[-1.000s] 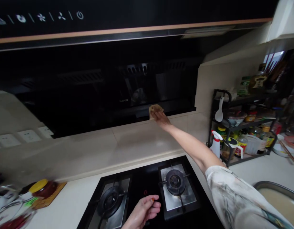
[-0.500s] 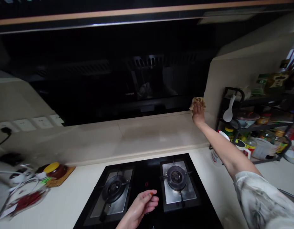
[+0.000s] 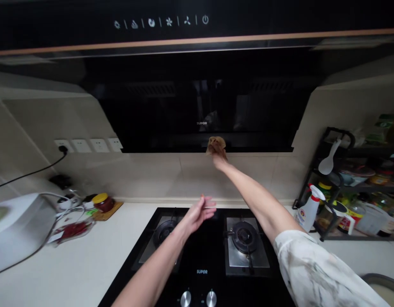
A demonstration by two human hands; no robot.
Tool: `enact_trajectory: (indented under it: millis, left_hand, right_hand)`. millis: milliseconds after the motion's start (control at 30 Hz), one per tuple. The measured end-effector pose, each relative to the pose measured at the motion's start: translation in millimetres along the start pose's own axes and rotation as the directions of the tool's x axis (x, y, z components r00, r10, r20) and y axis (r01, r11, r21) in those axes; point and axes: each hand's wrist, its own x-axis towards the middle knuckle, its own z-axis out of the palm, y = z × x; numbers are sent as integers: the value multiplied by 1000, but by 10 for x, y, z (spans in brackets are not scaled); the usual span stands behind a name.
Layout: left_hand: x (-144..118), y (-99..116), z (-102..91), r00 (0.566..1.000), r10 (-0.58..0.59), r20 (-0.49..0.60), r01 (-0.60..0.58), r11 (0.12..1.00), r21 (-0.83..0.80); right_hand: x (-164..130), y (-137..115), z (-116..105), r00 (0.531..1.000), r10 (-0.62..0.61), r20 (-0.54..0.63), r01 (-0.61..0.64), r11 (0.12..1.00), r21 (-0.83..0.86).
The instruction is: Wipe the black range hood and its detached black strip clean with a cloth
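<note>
Right hand reaching up, fingers closing around brown cloth, pressing it against lower edge of black range hood. Cloth bunching above fingertips, hiding them. Left hand hovering over gas stove, fingers lying loosely open, holding nothing. Spray bottle standing beside rack.

"SUPOR" stands on the range hood and, seemingly the same, on the gas hob.
</note>
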Motion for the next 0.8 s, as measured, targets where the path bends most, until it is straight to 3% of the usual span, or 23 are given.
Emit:
enact_trajectory:
  millis: [100, 233, 367, 433, 500, 567, 600, 633, 700, 733, 800]
  left_hand:
    - [217, 533, 124, 984, 166, -65, -177, 956, -234]
    - [347, 989, 182, 956, 291, -45, -280, 848, -451]
    - [335, 1141, 12, 970, 195, -148, -241, 866, -437]
    - [330, 1259, -147, 943, 206, -261, -301, 864, -404]
    - [362, 1442, -307, 851, 315, -420, -467, 820, -330]
    - [448, 1633, -406, 697, 494, -519, -644, 750, -152]
    - [513, 1707, -413, 615, 603, -507, -706, 708, -15]
    - [589, 1755, -385, 541, 713, -446, -741, 655, 148]
    - [765, 1766, -222, 437, 879, -190, -731, 470, 494]
    - [859, 1732, -98, 422, 907, -17, -690, 334, 642]
    - [1040, 1620, 181, 468, 828, 310, -580, 24, 814]
  right_hand:
    - [-63, -469, 79, 980, -188, 61, 179, 975, 135]
    - [-425, -818, 181, 889, -411, 199, 376, 906, 193]
    - [-652, -619, 3, 815, -524, 250, 510, 851, 122]
    - [-641, -323, -197, 862, -461, 209, 473, 881, -10]
    - [-587, 45, -405, 954, -269, 129, 290, 939, -183]
    - [-530, 412, -566, 998, -64, 18, 67, 947, -315]
    - [-511, 571, -616, 1000, 7, -19, -13, 933, -360]
    - [-500, 705, -642, 997, 59, -42, -70, 916, -394]
    - [-501, 883, -630, 992, 115, -50, -125, 887, -444]
    - [-509, 929, -600, 990, 131, -52, -140, 875, -463]
    - [-529, 959, -522, 986, 152, -63, -163, 854, -495]
